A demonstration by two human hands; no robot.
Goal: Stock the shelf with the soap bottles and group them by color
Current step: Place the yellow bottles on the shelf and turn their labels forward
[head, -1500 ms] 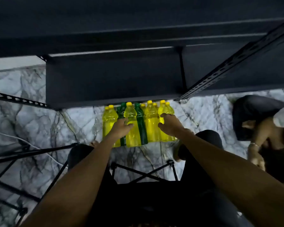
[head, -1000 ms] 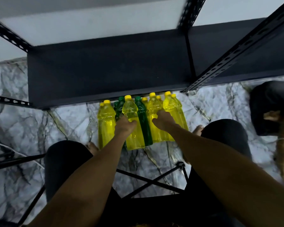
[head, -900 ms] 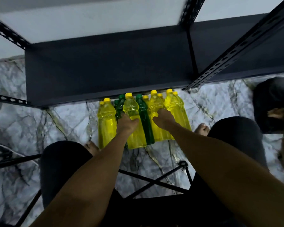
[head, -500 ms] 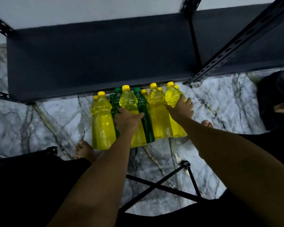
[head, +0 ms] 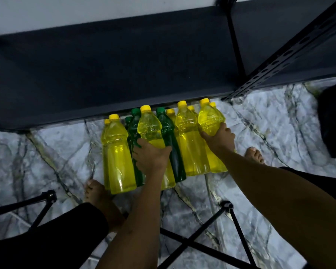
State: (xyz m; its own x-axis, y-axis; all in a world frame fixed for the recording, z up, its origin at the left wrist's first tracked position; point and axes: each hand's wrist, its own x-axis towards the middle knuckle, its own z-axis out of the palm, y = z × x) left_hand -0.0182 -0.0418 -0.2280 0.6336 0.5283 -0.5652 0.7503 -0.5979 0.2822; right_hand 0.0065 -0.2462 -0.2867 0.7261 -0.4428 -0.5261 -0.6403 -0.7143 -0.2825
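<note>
Soap bottles (head: pixel 192 140), yellow and green mixed, stand clustered on the marble floor (head: pixel 47 152) just before the dark, bare shelf (head: pixel 105 65), evidently awaiting sorting. Left hand (head: pixel 151 156) wraps its fingers round a yellow bottle (head: pixel 149 127); right hand (head: pixel 219 138) clasps the rightmost yellow one (head: pixel 209 117), probably to lift both together.

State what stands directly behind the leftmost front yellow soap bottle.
Behind the leftmost yellow plastic bottle only another bottle's yellow cap and shoulder show; its body is covered. The dark metal shelf hides anything farther back.
</note>
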